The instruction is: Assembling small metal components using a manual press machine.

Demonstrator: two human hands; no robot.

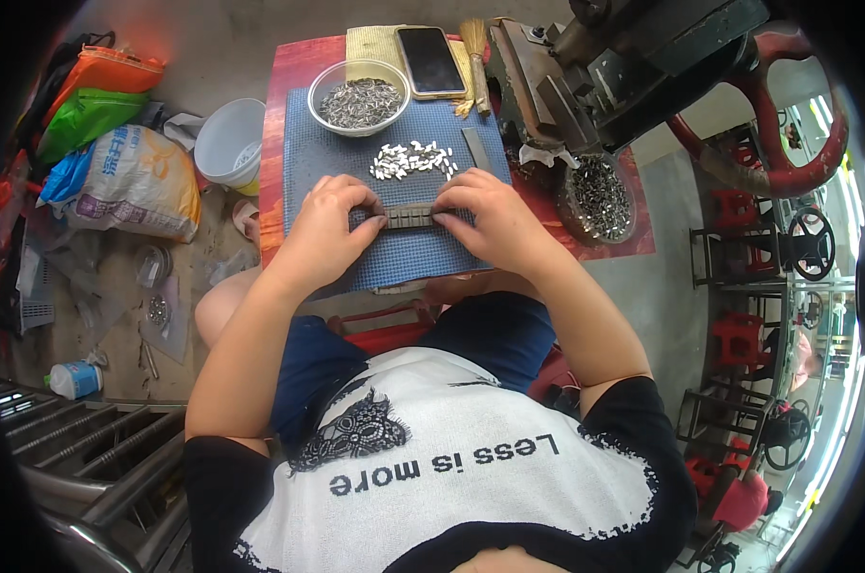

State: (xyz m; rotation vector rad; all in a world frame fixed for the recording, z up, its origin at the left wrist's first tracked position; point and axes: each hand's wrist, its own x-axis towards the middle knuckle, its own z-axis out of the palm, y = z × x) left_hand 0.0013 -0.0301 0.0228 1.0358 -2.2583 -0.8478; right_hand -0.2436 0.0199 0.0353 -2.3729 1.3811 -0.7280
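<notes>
A short grey metal bar with crosswise slots [411, 217] lies level just above or on the blue textured mat [304, 158]. My left hand [329, 225] pinches its left end between thumb and fingers. Its right end is gripped the same way by my right hand [493, 218]. Just beyond the bar is a loose pile of small white and silvery pieces [411, 160]. Farther back stands a clear bowl [341, 131] full of small metal parts. A flat grey metal strip [476, 149] rests beyond my right hand. Whatever sits in the bar's slots is too small to make out.
A phone [430, 61] and a small straw brush [474, 55] lie at the table's back. To the right stands a dark press [633, 86] with a red handwheel [786, 115], near a tub of dark metal pieces [631, 220]. A white bucket [224, 143] is on the left.
</notes>
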